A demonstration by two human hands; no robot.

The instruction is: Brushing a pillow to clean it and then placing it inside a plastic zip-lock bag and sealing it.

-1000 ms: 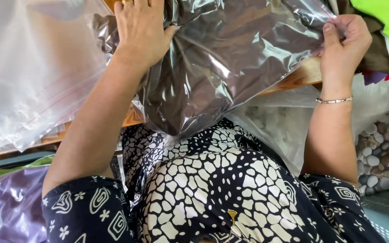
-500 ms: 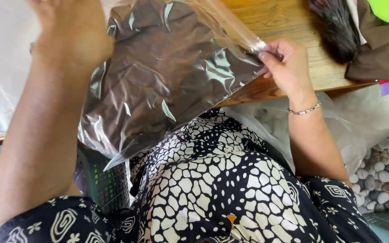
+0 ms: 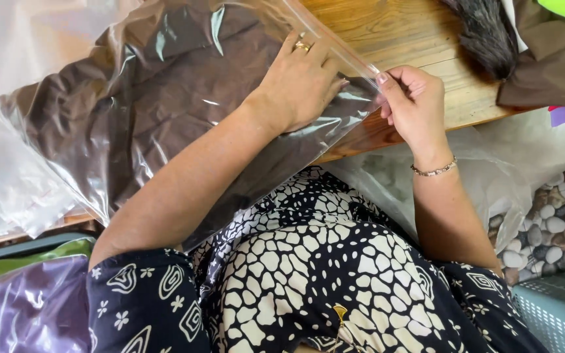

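Wooden worktop (image 3: 420,39) carries a clear plastic bag (image 3: 119,111) holding folded brown cloth (image 3: 165,98), overhanging its near edge. On it, the left hand (image 3: 299,82) lies flat, fingers spread, apparently steadying it, while the right hand (image 3: 413,104) pinches the bag's corner, seemingly at its opening strip.

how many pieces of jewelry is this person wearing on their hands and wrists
2. A gold ring on a finger of the left hand, which presses on the clear bag, and a bracelet on the right wrist. Others may be hidden under the fingers.
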